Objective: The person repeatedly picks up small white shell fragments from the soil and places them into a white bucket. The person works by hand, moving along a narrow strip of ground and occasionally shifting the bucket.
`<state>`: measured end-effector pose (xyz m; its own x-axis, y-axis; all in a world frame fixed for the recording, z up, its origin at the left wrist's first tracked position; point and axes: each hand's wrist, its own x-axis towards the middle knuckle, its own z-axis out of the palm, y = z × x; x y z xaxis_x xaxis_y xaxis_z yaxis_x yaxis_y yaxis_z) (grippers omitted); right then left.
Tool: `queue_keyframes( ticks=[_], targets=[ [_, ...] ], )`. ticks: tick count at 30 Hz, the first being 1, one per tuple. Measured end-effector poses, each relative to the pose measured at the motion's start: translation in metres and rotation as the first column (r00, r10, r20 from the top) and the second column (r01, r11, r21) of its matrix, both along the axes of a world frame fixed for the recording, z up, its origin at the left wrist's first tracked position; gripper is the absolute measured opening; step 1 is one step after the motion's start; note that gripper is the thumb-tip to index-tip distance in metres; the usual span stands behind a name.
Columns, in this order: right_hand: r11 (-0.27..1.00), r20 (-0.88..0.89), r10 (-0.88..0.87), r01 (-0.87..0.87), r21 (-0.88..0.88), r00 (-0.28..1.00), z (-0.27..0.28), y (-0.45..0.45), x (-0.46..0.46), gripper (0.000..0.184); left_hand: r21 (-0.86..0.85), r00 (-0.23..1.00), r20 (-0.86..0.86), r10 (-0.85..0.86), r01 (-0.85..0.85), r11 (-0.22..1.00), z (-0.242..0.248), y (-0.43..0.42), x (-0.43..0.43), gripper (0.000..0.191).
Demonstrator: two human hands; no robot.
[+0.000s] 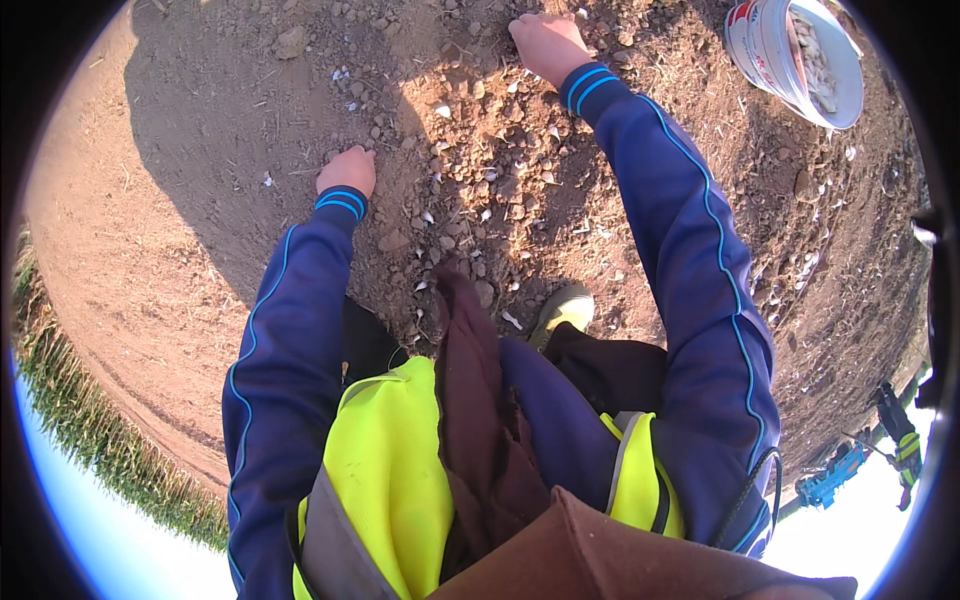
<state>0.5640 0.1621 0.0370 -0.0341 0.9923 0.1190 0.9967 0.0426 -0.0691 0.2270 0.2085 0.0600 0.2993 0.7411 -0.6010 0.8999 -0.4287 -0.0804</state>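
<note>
My left hand (347, 172) hangs over bare soil with its fingers curled under. Whether anything lies inside it is hidden. Farther forward and to the right, my right hand (551, 49) is down at the soil, back of the hand up and fingers out of sight beneath it. Pale garlic cloves (550, 178) stick up from or lie on the loose, cloddy soil (517, 150) between and below the hands. A white plastic bucket (757, 56) with red markings leans at the upper right, and more garlic cloves (814, 64) show inside it.
My shoe (566, 311) stands close to several cloves. Stones (291, 43) and clods dot the ground. Tall green plants (97, 442) border the field at left. At the far right are a person (896, 435) in a reflective vest and a blue machine (832, 476).
</note>
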Motion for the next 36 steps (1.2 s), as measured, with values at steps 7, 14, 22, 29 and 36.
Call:
queue_keyframes(
  ticks=[7, 14, 22, 29, 36],
  targets=[
    [0.993, -0.195, -0.045, 0.022, -0.118, 0.98, 0.009, -0.005, 0.013, 0.014, -0.097, 0.988, -0.153, 0.028, -0.043, 0.994, -0.005, 0.014, 0.014, 0.032],
    [0.692, -0.179, -0.696, 0.582, -0.427, 0.695, 0.03, -0.082, 0.129, 0.021, -0.129, 0.978, -0.188, 0.091, -0.117, 0.985, -0.017, 0.018, 0.008, 0.03],
    [0.699, -0.256, -0.638, 0.406, -0.588, 0.726, 0.019, -0.079, 0.151, 0.017, -0.248, 0.944, -0.33, -0.008, -0.078, 0.966, -0.014, 0.044, 0.02, 0.03],
    [0.64, -0.18, -0.673, 0.441, -0.629, 0.718, 0.041, -0.072, 0.146, 0.021, -0.171, 0.835, -0.448, -0.32, 0.272, 0.947, 0.072, 0.126, 0.104, 0.03],
    [0.537, -0.13, -0.746, 0.475, -0.697, 0.653, 0.033, -0.061, 0.142, 0.024, 0.044, 0.783, -0.096, -0.614, 0.62, 0.784, 0.184, 0.183, 0.181, 0.017]
  ],
)
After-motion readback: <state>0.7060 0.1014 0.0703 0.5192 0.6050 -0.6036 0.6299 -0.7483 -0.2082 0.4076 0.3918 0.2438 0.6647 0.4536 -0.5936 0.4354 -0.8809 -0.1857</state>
